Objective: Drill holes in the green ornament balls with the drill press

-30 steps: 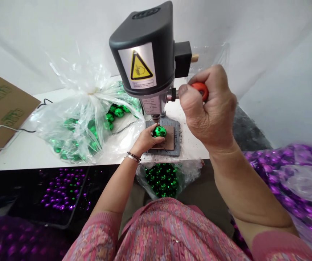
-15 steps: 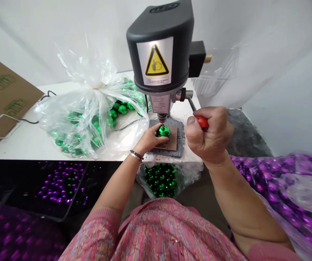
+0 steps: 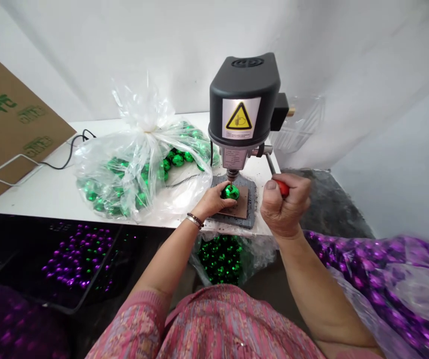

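My left hand (image 3: 215, 200) grips a shiny green faceted ball (image 3: 231, 192) between thumb and fingers, holding it down on a brown board (image 3: 239, 207). The board lies on the grey base (image 3: 251, 214) of a small black drill press (image 3: 246, 89). Straight above the ball is the drill chuck (image 3: 232, 174), its thin bit reaching the ball's top; how deep it goes I cannot tell. My right hand (image 3: 286, 204) is wrapped round the red knob (image 3: 282, 188) of the press's feed lever (image 3: 270, 163).
A tied clear bag (image 3: 147, 164) of green balls lies left on the white table (image 3: 53, 199). Below the table edge hangs an open bag of green balls (image 3: 220, 259). A cardboard box (image 3: 16, 119) stands left; bagged purple balls (image 3: 371, 269) lie right. Dark shavings surround the base.
My view has shifted, so the press appears lower and further right. Both hands keep their grips on the ball and the lever knob.
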{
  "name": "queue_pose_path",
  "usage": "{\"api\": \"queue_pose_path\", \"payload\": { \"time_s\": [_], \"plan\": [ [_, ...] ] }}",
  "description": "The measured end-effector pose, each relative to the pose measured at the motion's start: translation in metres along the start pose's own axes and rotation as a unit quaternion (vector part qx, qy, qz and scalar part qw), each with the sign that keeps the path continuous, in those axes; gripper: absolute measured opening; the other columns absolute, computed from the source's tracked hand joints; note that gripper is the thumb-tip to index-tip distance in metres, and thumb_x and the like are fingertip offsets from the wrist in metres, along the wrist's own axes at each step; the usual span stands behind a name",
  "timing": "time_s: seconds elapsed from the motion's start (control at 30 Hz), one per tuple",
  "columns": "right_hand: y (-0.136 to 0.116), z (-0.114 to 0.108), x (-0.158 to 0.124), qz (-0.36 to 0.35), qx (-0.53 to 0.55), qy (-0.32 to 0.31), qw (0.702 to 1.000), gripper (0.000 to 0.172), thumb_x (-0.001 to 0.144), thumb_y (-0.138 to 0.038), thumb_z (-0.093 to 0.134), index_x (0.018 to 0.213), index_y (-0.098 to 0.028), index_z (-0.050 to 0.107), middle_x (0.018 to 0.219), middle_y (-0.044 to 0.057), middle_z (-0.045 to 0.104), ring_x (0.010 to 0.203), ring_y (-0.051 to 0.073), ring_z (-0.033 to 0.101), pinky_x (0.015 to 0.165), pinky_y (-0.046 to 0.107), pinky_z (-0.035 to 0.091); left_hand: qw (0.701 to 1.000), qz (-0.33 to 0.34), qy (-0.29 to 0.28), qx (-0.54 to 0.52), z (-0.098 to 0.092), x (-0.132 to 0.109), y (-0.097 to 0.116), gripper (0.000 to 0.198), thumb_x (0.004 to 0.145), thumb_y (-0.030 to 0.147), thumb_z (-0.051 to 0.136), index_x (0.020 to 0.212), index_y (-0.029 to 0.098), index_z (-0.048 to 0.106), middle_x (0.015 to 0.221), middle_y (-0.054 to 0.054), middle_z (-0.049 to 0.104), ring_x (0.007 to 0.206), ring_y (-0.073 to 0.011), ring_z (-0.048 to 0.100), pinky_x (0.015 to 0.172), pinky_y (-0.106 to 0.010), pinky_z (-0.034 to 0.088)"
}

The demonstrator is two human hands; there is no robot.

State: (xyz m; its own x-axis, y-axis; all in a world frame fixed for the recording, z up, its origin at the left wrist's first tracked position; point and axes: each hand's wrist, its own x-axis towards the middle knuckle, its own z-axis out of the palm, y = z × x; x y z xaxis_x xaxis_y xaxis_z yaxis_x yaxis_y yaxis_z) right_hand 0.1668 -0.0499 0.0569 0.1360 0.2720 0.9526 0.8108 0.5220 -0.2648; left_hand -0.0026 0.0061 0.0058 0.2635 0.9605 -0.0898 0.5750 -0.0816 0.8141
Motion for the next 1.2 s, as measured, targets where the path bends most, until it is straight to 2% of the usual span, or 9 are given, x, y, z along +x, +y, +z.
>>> {"api": "queue_pose_path", "payload": {
  "time_s": [0.2, 0.33, 0.47, 0.67, 0.83, 0.93, 1.0, 1.1, 1.2],
  "plan": [
    [-0.004, 0.0, 0.0, 0.036, 0.029, 0.003, 0.999, 0.008, 0.092, -0.025, 0.05, 0.098, -0.022, 0.052, 0.078, 0.001, 0.058, 0.067, 0.012, 0.056, 0.062, 0.027, 0.046, 1.0, 0.004, -0.013, -0.005, 0.0, 0.002, -0.001, 0.073, 0.07, 0.027, 0.079, 0.139, 0.014, 0.057, 0.11, -0.006, 0.073, 0.097, -0.0191, 0.065, 0.091, -0.029, 0.051],
    [-0.01, 0.001, 0.044, 0.131, 0.049, -0.023, 0.99, 0.019, 0.094, -0.038, 0.048, 0.085, -0.022, 0.049, 0.072, -0.001, 0.052, 0.064, 0.01, 0.05, 0.063, 0.027, 0.045, 1.0, 0.008, 0.005, 0.005, 0.0, -0.003, 0.003, 0.072, 0.071, 0.029, 0.078, 0.139, 0.016, 0.057, 0.115, -0.006, 0.072, 0.101, -0.0206, 0.065, 0.093, -0.032, 0.051],
    [-0.011, 0.003, 0.081, 0.207, 0.096, -0.069, 0.971, 0.025, 0.095, -0.044, 0.046, 0.082, -0.022, 0.046, 0.07, -0.004, 0.048, 0.063, 0.008, 0.048, 0.064, 0.026, 0.045, 0.999, 0.002, 0.025, 0.02, -0.009, -0.038, 0.005, 0.066, 0.075, 0.033, 0.073, 0.137, 0.017, 0.057, 0.116, -0.007, 0.071, 0.105, -0.0226, 0.065, 0.095, -0.034, 0.052],
    [-0.013, 0.001, 0.08, 0.223, 0.112, -0.07, 0.966, 0.023, 0.093, -0.04, 0.049, 0.082, -0.021, 0.045, 0.072, -0.004, 0.047, 0.066, 0.007, 0.043, 0.067, 0.026, 0.043, 0.978, 0.101, -0.168, 0.074, -0.011, -0.111, -0.018, 0.073, 0.069, 0.019, 0.069, 0.141, 0.023, 0.054, 0.136, -0.008, 0.062, 0.123, -0.0249, 0.059, 0.11, -0.037, 0.045],
    [-0.017, 0.001, 0.082, 0.251, 0.113, -0.064, 0.959, 0.019, 0.089, -0.035, 0.053, 0.082, -0.019, 0.044, 0.069, -0.005, 0.045, 0.064, 0.006, 0.04, 0.065, 0.025, 0.038, 0.975, 0.08, -0.179, 0.102, -0.001, -0.131, -0.038, 0.08, 0.07, 0.018, 0.068, 0.147, 0.025, 0.049, 0.138, -0.01, 0.059, 0.096, -0.0183, 0.066, 0.092, -0.033, 0.054],
    [-0.017, 0.003, 0.091, 0.272, 0.085, -0.068, 0.956, 0.018, 0.087, -0.032, 0.054, 0.078, -0.02, 0.044, 0.067, -0.006, 0.045, 0.063, 0.006, 0.038, 0.065, 0.025, 0.036, 0.992, 0.058, -0.073, 0.081, -0.029, -0.127, -0.043, 0.057, 0.082, 0.026, 0.061, 0.139, 0.022, 0.057, 0.11, -0.005, 0.071, 0.073, -0.0129, 0.063, 0.077, -0.029, 0.055],
    [-0.016, 0.006, 0.101, 0.292, 0.066, -0.079, 0.951, 0.02, 0.086, -0.028, 0.055, 0.073, -0.02, 0.042, 0.066, -0.006, 0.046, 0.064, 0.006, 0.038, 0.066, 0.026, 0.035, 0.989, 0.048, 0.095, 0.098, -0.068, -0.117, -0.045, 0.042, 0.087, 0.03, 0.057, 0.127, 0.019, 0.064, 0.106, -0.007, 0.072, 0.081, -0.0158, 0.064, 0.082, -0.031, 0.055],
    [-0.011, 0.01, 0.118, 0.322, 0.038, -0.104, 0.94, 0.022, 0.087, -0.028, 0.055, 0.07, -0.019, 0.044, 0.064, -0.005, 0.046, 0.065, 0.006, 0.039, 0.067, 0.027, 0.034, 0.903, 0.023, 0.38, 0.197, -0.147, -0.093, -0.045, 0.042, 0.09, 0.032, 0.057, 0.128, 0.015, 0.061, 0.126, -0.013, 0.065, 0.115, -0.0246, 0.059, 0.108, -0.04, 0.043],
    [-0.007, 0.014, 0.132, 0.356, 0.015, -0.13, 0.925, 0.024, 0.087, -0.031, 0.055, 0.068, -0.018, 0.05, 0.061, -0.005, 0.044, 0.063, 0.007, 0.037, 0.067, 0.029, 0.032, 0.832, -0.062, 0.488, 0.258, -0.224, -0.067, -0.045, 0.06, 0.088, 0.033, 0.062, 0.142, 0.011, 0.048, 0.144, -0.017, 0.052, 0.138, -0.0313, 0.04, 0.12, -0.047, 0.026]
  ]
}}
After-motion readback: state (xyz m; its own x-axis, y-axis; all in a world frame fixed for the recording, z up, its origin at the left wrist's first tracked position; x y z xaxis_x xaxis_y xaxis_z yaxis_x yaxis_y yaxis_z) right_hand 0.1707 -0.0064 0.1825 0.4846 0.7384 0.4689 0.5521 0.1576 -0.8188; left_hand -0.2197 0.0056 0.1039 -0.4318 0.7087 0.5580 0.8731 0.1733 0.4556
